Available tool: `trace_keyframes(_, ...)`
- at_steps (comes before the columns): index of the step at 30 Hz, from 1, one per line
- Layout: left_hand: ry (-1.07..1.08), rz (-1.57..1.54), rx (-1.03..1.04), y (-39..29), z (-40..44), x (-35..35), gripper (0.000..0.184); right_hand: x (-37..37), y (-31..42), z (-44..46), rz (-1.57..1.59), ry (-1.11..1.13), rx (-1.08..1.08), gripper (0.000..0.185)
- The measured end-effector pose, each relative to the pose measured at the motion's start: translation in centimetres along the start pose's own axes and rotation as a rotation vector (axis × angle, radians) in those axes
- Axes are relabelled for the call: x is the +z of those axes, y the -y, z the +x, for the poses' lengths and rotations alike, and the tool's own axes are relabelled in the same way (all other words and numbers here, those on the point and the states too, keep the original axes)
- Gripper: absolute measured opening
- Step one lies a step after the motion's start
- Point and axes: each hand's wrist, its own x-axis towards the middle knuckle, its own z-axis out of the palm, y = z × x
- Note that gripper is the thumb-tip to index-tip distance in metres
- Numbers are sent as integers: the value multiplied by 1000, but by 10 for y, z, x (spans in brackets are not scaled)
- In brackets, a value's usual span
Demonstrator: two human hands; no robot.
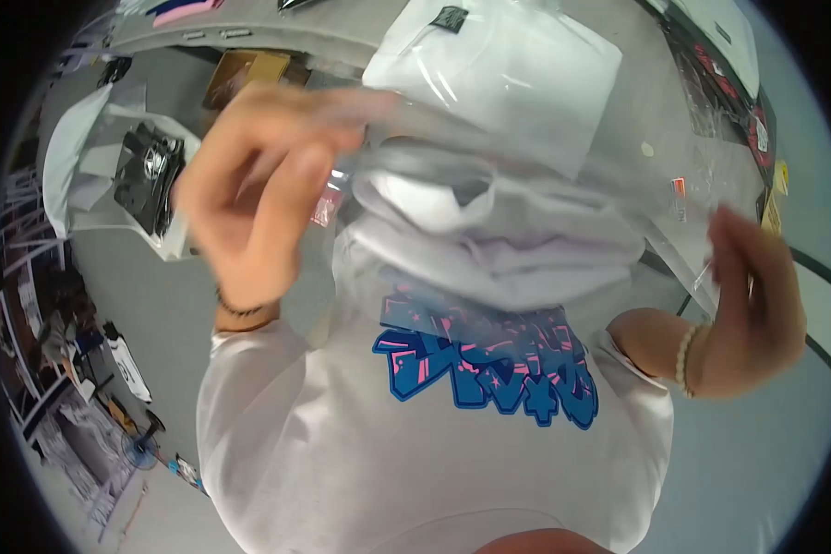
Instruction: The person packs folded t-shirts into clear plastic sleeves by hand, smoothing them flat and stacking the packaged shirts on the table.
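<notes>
My left hand [263,175] is raised, thumb and fingers pinched on the upper edge of a clear plastic bag [434,120]. A folded white garment [526,240] hangs in front of my chest, seemingly inside this bag, its folds blurred by motion. Off to the right, my right hand [752,305] is closed with its fingers together, apart from the garment. Blur hides what, if anything, it pinches. Beyond the bag, another folded white shirt [563,83] with a black label [450,18] lies on the grey table [332,32].
A white bag [74,175] with black packets [148,175] stands at left, near a cardboard box [249,72]. Clear plastic wrap [711,111] and an orange-white sticker [679,189] lie at right. Racks and a fan [141,450] occupy the far left.
</notes>
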Motion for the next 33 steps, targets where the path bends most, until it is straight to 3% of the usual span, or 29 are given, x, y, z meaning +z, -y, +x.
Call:
trace_keyframes(1,-76,-304,-75,10,9,20,10,8,-3,10,-76,-64,-114,20)
trace_keyframes(2,-28,-425,-69,25,18,26,10,16,-7,23,-152,-132,-233,20)
trace_keyframes(4,-103,-619,-249,38,33,49,13,26,-1,35,-189,-199,-384,19)
trace_keyframes(8,-52,-592,-402,58,53,54,29,95,21,50,163,-109,-572,23)
trace_keyframes(10,-1,-523,-449,57,59,44,34,135,20,71,40,-149,-669,27)
trace_keyframes(11,59,-644,-511,63,59,36,38,148,18,80,-34,-143,-665,30)
trace_keyframes(13,93,-723,-557,62,62,29,39,173,12,95,-48,-254,-760,20)
trace_keyframes(18,321,-589,-486,56,66,16,37,176,10,107,-118,-213,-904,15)
trace_keyframes(20,308,-573,-510,62,67,16,34,174,8,112,-167,-189,-931,15)
trace_keyframes(23,274,-589,-550,63,68,20,33,151,1,129,-102,54,-833,17)
trace_keyframes(24,268,-655,-523,66,67,23,33,136,-10,138,-299,-7,-694,17)
trace_keyframes(27,235,-648,-524,70,70,19,36,24,-97,189,-383,-583,-226,28)
trace_keyframes(29,196,-596,-479,75,70,18,41,-48,-169,191,-398,-716,-70,33)
trace_keyframes(31,204,-562,-370,90,69,17,49,-99,-250,172,-492,-629,150,38)
trace_keyframes(33,247,-625,-354,105,71,13,77,-121,-328,132,-628,-384,438,44)
